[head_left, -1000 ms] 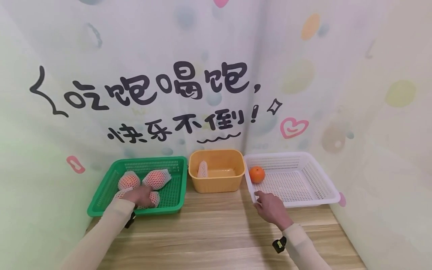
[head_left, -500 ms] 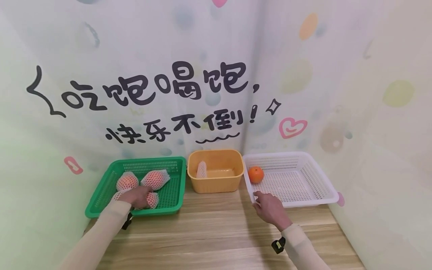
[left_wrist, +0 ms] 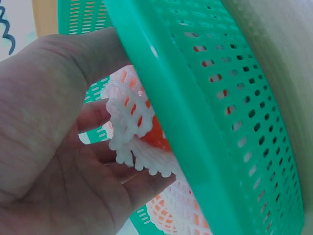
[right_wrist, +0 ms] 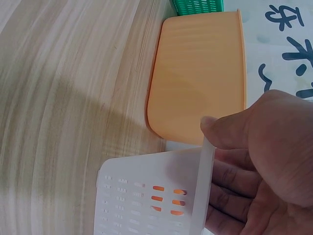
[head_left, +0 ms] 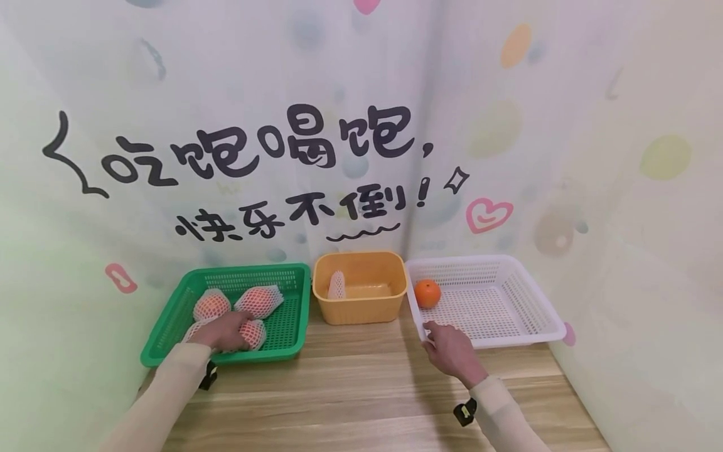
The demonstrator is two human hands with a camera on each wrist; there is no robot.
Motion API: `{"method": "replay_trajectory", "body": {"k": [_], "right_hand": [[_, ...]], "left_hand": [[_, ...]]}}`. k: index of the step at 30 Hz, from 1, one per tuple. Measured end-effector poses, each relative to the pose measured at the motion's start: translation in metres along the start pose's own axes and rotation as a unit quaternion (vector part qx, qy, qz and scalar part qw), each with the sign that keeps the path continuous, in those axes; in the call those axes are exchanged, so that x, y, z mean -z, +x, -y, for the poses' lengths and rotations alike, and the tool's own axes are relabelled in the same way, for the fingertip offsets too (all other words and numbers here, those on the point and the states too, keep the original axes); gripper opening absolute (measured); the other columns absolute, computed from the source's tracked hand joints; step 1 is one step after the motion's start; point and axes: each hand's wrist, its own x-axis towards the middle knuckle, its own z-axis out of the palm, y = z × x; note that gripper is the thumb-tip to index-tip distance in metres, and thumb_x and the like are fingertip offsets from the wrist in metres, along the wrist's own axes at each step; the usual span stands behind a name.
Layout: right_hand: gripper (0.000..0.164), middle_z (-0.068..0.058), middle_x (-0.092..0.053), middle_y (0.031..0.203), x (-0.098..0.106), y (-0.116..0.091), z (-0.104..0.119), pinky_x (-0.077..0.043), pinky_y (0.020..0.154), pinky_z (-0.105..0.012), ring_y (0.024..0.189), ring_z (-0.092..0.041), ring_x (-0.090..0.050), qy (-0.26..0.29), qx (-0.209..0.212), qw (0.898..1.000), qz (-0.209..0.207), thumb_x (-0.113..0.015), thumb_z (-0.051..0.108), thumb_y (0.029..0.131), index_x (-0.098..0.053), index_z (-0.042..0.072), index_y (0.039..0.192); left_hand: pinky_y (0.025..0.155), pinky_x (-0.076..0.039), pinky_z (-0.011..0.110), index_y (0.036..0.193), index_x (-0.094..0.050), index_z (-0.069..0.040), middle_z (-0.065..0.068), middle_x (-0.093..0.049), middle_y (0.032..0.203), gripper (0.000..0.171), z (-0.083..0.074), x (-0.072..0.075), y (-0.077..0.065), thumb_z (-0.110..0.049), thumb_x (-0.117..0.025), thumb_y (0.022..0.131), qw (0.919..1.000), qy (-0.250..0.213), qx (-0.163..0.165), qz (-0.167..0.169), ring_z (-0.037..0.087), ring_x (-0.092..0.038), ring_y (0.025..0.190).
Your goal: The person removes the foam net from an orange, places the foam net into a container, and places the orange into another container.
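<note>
In the head view my left hand (head_left: pixel 226 331) reaches into the green basket (head_left: pixel 306 314), its fingers and thumb around the front right orange (head_left: pixel 253 334), which wears a white foam net. The left wrist view shows the thumb and curled fingers on either side of that net's frilled end (left_wrist: pixel 142 161); the basket rim hides the thumb tip. Another netted orange lies partly under the wrist, and two more (head_left: pixel 211 304) lie behind. My right hand (head_left: pixel 454 351) grips the near left rim of the white basket (right_wrist: pixel 203 196), where a bare orange (head_left: pixel 427 294) sits.
Between the baskets stands a yellow-orange bin (head_left: pixel 361 311) with a loose foam net (head_left: pixel 337 285) inside. All three containers stand on a wood-grain table (head_left: pixel 350 389) against a printed wall curtain (head_left: pixel 361 75).
The head view has drifted slightly left. My left hand has shifted a little left over the front right orange, so more of its net shows. The right hand stays on the rim.
</note>
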Motion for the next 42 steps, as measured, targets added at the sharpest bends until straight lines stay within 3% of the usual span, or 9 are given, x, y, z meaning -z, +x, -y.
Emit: {"method": "replay_trajectory", "body": {"k": [7, 18, 33, 42], "right_hand": [[0.032, -0.011, -0.078, 0.09, -0.001, -0.001, 0.002, -0.059, 0.064, -0.042, 0.079, -0.026, -0.075, 0.005, -0.003, 1.0, -0.003, -0.078, 0.014, 0.088, -0.07, 0.001, 0.116], [0.032, -0.009, -0.078, 0.087, -0.002, 0.0, 0.001, -0.057, 0.06, -0.039, 0.075, -0.023, -0.073, -0.004, 0.0, 1.0, -0.006, -0.078, 0.014, 0.088, -0.07, 0.001, 0.116], [0.031, -0.01, -0.078, 0.087, -0.002, 0.003, 0.001, -0.058, 0.061, -0.041, 0.076, -0.025, -0.074, -0.013, 0.005, 1.0, -0.017, -0.078, 0.014, 0.087, -0.07, 0.002, 0.115], [0.03, -0.01, -0.077, 0.087, -0.003, -0.002, 0.003, -0.057, 0.059, -0.041, 0.074, -0.025, -0.073, -0.004, -0.004, 1.0, -0.024, -0.078, 0.012, 0.086, -0.071, 0.002, 0.113]], "left_hand": [[0.101, -0.049, 0.066, 0.144, -0.051, 0.003, 0.028, -0.058, 0.142, 0.075, -0.001, 0.004, -0.002, -0.017, -0.084, 0.08, 0.9992, -0.012, -0.018, -0.032, 0.051, -0.053, 0.13], [0.101, -0.049, 0.065, 0.143, -0.052, 0.004, 0.029, -0.058, 0.141, 0.076, -0.025, 0.008, -0.009, -0.024, -0.085, 0.081, 0.9934, -0.028, -0.049, -0.1, 0.051, -0.055, 0.128], [0.115, -0.038, 0.064, 0.151, -0.044, -0.003, 0.025, -0.047, 0.154, 0.078, -0.066, 0.002, -0.004, -0.035, -0.079, 0.088, 0.9815, -0.092, -0.033, -0.165, 0.047, -0.043, 0.142], [0.112, -0.044, 0.062, 0.149, -0.044, -0.005, 0.022, -0.05, 0.151, 0.077, -0.093, -0.01, -0.006, -0.038, -0.077, 0.089, 0.9695, -0.157, -0.031, -0.186, 0.042, -0.049, 0.137]]}}
